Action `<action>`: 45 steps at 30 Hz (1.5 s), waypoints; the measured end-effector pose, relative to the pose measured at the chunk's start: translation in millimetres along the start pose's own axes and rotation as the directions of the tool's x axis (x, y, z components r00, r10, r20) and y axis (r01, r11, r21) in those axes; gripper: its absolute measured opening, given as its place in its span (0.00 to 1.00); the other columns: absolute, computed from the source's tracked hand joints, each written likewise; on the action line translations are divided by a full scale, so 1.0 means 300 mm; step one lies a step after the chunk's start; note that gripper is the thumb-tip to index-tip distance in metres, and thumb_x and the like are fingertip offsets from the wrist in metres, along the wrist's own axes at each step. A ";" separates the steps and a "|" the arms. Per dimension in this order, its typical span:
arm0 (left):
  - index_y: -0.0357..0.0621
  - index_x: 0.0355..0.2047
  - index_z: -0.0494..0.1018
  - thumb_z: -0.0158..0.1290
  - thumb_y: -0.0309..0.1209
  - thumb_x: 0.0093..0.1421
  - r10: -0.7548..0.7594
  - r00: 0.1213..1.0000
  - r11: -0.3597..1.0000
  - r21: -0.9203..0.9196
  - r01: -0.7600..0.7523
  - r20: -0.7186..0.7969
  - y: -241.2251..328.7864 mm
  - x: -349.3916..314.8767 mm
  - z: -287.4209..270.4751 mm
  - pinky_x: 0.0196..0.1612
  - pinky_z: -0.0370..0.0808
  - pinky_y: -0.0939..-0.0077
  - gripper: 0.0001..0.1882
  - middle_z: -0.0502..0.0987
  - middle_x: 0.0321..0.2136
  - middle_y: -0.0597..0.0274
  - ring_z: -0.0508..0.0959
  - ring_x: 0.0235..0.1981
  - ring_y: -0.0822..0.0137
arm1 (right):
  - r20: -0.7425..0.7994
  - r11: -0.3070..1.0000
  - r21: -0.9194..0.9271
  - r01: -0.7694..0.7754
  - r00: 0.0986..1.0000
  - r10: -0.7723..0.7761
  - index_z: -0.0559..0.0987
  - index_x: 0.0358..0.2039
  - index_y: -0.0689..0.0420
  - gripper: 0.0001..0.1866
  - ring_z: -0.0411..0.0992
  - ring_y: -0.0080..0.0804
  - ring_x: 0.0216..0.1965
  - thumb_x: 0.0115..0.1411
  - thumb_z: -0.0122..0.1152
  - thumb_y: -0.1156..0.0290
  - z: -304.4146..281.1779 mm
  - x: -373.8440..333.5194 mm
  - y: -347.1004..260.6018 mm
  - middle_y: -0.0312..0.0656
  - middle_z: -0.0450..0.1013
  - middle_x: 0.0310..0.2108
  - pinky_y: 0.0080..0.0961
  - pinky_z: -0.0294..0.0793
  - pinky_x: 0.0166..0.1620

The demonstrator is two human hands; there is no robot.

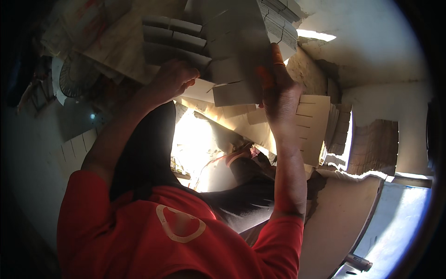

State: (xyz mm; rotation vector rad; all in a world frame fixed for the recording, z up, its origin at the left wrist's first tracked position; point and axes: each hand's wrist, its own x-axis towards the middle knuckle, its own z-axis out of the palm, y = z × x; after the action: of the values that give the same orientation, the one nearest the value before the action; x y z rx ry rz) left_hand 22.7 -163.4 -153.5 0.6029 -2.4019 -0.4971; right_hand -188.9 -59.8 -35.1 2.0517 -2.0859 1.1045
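My right hand, with orange coverings on some fingers, grips the right edge of a slotted cardboard sheet. The sheet hangs tilted in front of me, and short slits show along its left part. My left hand is closed, its fingers curled beside a pale cardboard strip at the sheet's lower left. What lies between those fingers is hidden. Just beyond the left hand, several slotted cardboard strips lie in rows, partly in shadow.
Stacked cardboard pieces stand behind my right hand. Right of my forearm is a slitted cardboard panel, with a brown cardboard stack farther right. A round wire-grilled object is at far left. Bright sunlight glares below the work surface.
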 end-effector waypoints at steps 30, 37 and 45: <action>0.39 0.31 0.75 0.57 0.22 0.45 -0.035 0.999 0.999 -0.005 0.035 -0.002 -0.044 0.026 0.033 0.35 0.72 0.65 0.10 0.76 0.25 0.57 0.75 0.30 0.56 | 0.161 0.968 0.196 0.159 0.968 -0.191 0.70 0.46 0.67 0.22 0.71 0.53 0.22 0.48 0.51 0.87 0.202 0.040 0.049 0.55 0.69 0.20 0.38 0.69 0.23; 0.39 0.31 0.75 0.57 0.24 0.46 -0.067 0.998 0.997 -0.030 0.067 0.020 -0.046 0.031 0.031 0.35 0.71 0.66 0.09 0.75 0.26 0.56 0.75 0.31 0.57 | 0.386 0.989 0.045 0.140 0.911 -0.146 0.60 0.58 0.62 0.30 0.73 0.49 0.25 0.52 0.52 0.81 0.220 0.022 0.077 0.54 0.72 0.23 0.39 0.72 0.27; 0.38 0.36 0.75 0.54 0.24 0.50 -0.160 0.986 0.983 -0.083 0.164 0.052 -0.043 0.007 0.015 0.37 0.70 0.67 0.11 0.72 0.29 0.53 0.74 0.33 0.57 | 0.126 0.990 -0.129 0.064 0.991 -0.047 0.74 0.38 0.53 0.09 0.73 0.47 0.28 0.55 0.53 0.74 0.150 -0.069 0.144 0.47 0.73 0.25 0.39 0.73 0.30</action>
State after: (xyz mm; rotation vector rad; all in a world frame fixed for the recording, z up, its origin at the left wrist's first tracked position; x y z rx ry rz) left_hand 22.0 -174.2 -162.0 0.7598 -2.3711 -0.6873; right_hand -203.6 -68.3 -98.7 2.1502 -2.0780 0.8274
